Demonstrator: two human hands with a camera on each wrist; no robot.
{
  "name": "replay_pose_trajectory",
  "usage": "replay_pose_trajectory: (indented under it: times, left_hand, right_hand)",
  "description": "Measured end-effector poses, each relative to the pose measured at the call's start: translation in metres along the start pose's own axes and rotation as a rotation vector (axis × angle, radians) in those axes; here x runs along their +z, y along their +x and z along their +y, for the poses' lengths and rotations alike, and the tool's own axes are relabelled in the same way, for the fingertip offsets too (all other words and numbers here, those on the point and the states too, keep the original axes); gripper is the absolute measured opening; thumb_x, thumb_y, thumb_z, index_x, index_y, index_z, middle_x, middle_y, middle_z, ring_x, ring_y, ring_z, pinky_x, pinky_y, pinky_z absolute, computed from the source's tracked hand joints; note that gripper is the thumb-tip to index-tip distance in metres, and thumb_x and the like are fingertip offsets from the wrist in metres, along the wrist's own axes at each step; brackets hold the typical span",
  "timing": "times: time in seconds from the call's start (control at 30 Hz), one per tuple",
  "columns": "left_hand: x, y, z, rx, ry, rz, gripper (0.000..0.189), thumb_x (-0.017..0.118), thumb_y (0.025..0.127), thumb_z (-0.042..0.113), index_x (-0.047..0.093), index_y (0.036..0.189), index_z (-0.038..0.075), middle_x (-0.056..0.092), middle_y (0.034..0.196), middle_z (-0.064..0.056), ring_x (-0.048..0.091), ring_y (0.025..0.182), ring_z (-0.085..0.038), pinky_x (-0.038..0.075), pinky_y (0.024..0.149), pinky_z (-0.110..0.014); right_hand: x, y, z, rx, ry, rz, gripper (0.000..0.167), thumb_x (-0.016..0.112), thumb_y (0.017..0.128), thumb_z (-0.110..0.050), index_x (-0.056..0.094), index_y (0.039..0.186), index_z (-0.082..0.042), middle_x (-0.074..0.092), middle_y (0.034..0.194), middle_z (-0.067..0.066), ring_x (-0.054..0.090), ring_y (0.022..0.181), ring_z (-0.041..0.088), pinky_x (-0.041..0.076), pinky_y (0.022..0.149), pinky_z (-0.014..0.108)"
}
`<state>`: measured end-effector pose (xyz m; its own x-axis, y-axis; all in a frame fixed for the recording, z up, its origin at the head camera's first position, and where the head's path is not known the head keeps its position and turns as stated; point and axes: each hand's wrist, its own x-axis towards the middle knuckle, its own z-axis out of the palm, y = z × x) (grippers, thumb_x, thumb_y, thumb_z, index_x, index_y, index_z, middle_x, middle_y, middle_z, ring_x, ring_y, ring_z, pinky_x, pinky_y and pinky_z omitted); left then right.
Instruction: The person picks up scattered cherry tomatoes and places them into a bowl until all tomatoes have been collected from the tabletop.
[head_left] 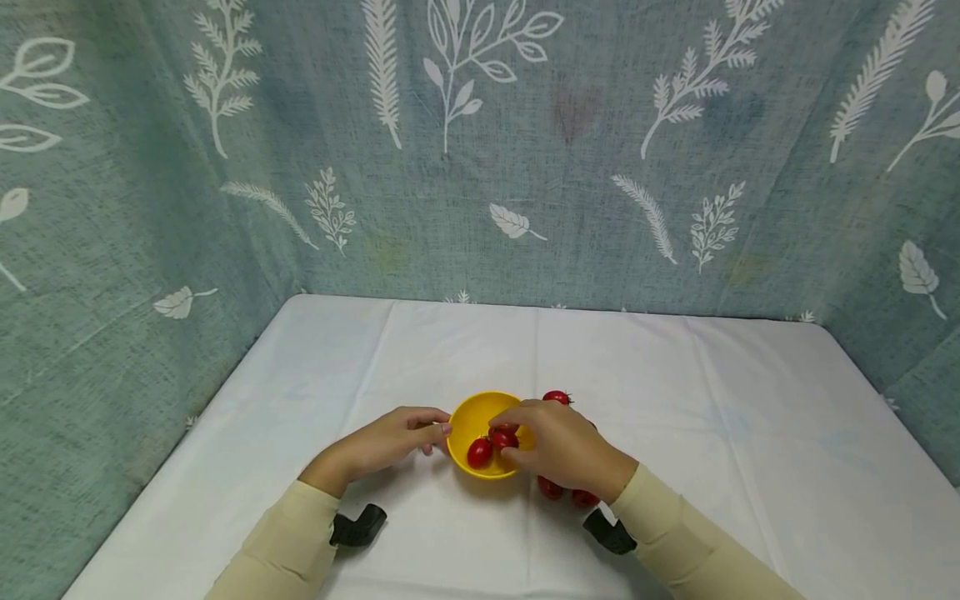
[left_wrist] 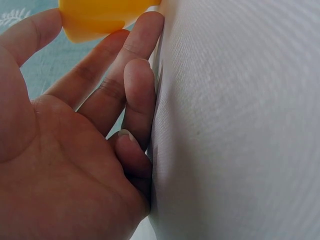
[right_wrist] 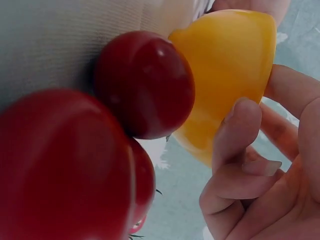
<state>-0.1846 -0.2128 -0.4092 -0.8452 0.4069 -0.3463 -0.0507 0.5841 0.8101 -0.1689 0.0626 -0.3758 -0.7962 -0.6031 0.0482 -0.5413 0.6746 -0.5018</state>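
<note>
Apparently we're at the drop-in step, left hand (head_left: 382, 446) straight-fingered against the bowl (head_left: 472, 417) at its 9 o'clock, right hand (head_left: 566, 437) bracketing a tomato (head_left: 506, 440) inside (gripping or not, we can't tell), so next probably calls for a gentle release.

Tomatoes (right_wrist: 144, 84) (red), 1 yellow bowl (right_wrist: 230, 55), right grip (right_wrist: 272, 192)

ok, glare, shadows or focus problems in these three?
Head: soft light, faint shadows, no strong glare on the yellow bowl; left wrist: soft shadow beside the left hand on the white cloth; right wrist: small highlights on the middle tomato, nearest tomato looks soft.
</note>
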Motion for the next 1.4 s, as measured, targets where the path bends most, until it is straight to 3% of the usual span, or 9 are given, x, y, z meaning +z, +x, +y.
replay_pose_trajectory:
  times: [0.4, 0.67, 1.17, 1.4]
  left_hand:
    - [0.0, -0.001, 0.001, -0.01, 0.005, 0.006, 0.045, 0.053, 0.1, 0.051, 0.063, 0.132, 0.021, 0.072, 0.104, 0.002, 0.057, 0.099, -0.02, 0.037, 0.085, -0.038]
    - [-0.001, 0.0, 0.003, -0.003, 0.013, 0.0, 0.046, 0.053, 0.099, 0.052, 0.063, 0.132, 0.021, 0.072, 0.104, 0.003, 0.057, 0.099, -0.02, 0.037, 0.086, -0.038]
    - [0.0, 0.001, 0.0, 0.011, 0.008, 0.003, 0.043, 0.053, 0.1, 0.049, 0.063, 0.131, 0.021, 0.072, 0.103, 0.002, 0.057, 0.098, -0.02, 0.037, 0.085, -0.037]
    - [0.0, 0.001, -0.001, 0.001, 0.015, -0.001, 0.045, 0.053, 0.099, 0.052, 0.063, 0.131, 0.023, 0.072, 0.104, 0.003, 0.057, 0.099, -0.02, 0.037, 0.087, -0.038]
  right_hand:
    - [0.001, 0.008, 0.002, 0.04, 0.031, -0.038, 0.033, 0.08, 0.086, -0.024, 0.074, 0.118, -0.02, 0.073, 0.11, -0.007, 0.062, 0.093, 0.011, 0.054, 0.084, 0.032]
    - [0.002, 0.014, 0.004, 0.093, 0.085, -0.091, 0.035, 0.08, 0.085, -0.023, 0.073, 0.119, -0.02, 0.067, 0.089, -0.008, 0.056, 0.077, 0.01, 0.049, 0.068, 0.024]
    - [0.001, 0.018, 0.006, 0.092, 0.096, -0.14, 0.037, 0.08, 0.085, -0.024, 0.073, 0.121, -0.021, 0.074, 0.11, -0.005, 0.063, 0.101, 0.012, 0.053, 0.089, 0.033]
    - [0.0, 0.016, 0.006, 0.099, 0.115, -0.154, 0.038, 0.08, 0.086, -0.024, 0.072, 0.123, -0.02, 0.073, 0.111, -0.006, 0.061, 0.096, 0.011, 0.052, 0.086, 0.032]
